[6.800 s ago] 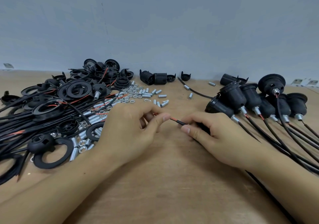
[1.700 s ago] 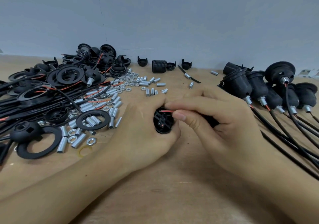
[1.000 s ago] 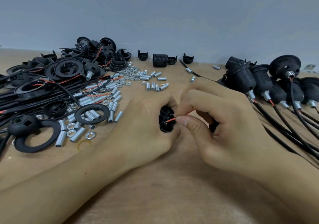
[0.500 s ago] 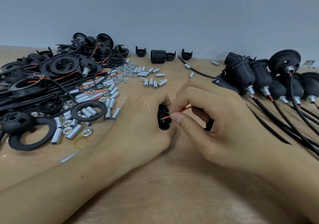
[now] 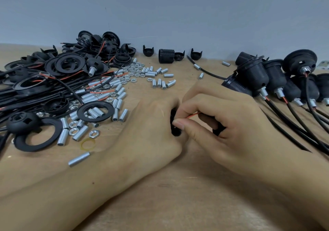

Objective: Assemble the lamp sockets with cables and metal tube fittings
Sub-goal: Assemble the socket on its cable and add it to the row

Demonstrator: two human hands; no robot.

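Note:
My left hand (image 5: 153, 129) grips a black socket part (image 5: 175, 131) at the middle of the wooden table (image 5: 178, 204); most of the part is hidden by the fingers. Thumb and forefinger of my right hand (image 5: 219, 123) pinch a thin red wire (image 5: 193, 115) right at the part's open face. A bit of black cable (image 5: 218, 131) shows under the right palm. Whether the wire tip is inside the part cannot be told.
Loose black rings, caps and cables (image 5: 53, 88) are heaped at the left. Metal tubes and nuts (image 5: 138, 75) lie scattered beside them. Several assembled sockets with cables (image 5: 277, 82) stand at the right. A single threaded tube (image 5: 79, 158) lies by my left forearm.
My left hand has picked up the black socket part since the earliest frame. My right hand has brought the red wire to its face, and the pinching fingers have closed in against it.

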